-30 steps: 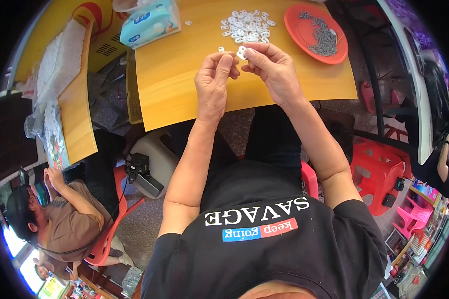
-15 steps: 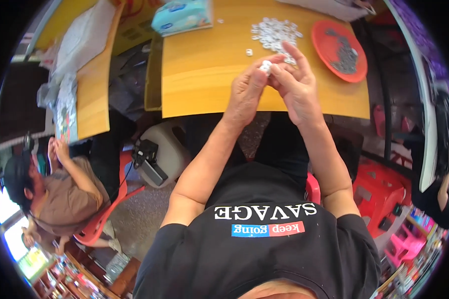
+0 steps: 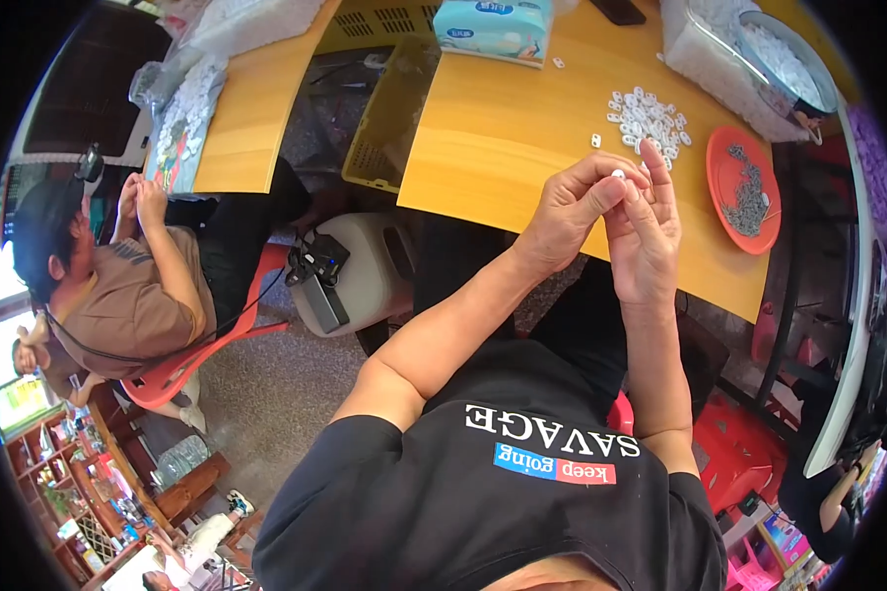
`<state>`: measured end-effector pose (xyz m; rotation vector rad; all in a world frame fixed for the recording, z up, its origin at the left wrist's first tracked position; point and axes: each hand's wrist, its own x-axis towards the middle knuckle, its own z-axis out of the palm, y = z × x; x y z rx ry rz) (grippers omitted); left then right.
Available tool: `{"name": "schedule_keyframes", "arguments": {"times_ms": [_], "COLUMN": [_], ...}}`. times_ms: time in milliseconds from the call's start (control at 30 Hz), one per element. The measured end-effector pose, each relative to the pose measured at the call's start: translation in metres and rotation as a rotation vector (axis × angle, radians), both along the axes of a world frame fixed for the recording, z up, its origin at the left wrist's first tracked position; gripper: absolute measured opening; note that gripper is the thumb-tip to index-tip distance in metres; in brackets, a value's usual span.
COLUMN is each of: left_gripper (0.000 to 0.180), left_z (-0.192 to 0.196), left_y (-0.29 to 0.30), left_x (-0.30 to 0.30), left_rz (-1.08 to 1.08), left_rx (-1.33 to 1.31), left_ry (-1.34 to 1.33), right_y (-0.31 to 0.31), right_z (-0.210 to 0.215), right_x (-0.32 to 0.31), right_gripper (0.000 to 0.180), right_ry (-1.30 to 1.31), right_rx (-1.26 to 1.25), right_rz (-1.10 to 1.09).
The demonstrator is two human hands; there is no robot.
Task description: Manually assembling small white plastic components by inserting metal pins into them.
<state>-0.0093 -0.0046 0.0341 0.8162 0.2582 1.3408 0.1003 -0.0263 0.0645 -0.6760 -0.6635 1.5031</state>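
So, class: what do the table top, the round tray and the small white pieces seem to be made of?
Table top: probably wood or laminate, smooth orange-yellow with a soft sheen. Round tray: likely plastic, a uniform orange-red with a moulded rim. Small white pieces: apparently plastic, opaque white and all alike; one sits pinched between the left hand and right hand.

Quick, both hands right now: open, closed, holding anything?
Left hand: closed, pinching a small white piece at its fingertips.
Right hand: fingers partly open, touching the left hand's fingertips; whether it grips the piece cannot be told.
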Motion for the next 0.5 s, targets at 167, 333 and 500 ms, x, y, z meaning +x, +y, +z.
{"name": "schedule_keyframes", "arguments": {"times_ms": [167,333,500], "left_gripper": [0.019,0.036,0.021], "left_z": [0.004,0.011,0.0], "left_y": [0.003,0.009,0.004], "left_x": [-0.004,-0.009,-0.012], "left_rz": [0.078,0.095,0.366], "left_rx": [-0.036,-0.032,0.059], "left_ry": [0.005,-0.007,0.251], "right_y": [0.003,0.012,0.014], "right_z": [0.003,0.006,0.005], "right_x": [-0.019,-0.023,-0.021], "right_gripper": [0.055,0.062,0.046], "right_ry": [0.049,-0.102,-0.291], "right_rx": [0.009,0.112,0.125], "right_rz": [-0.085,-0.141,-0.214]}}
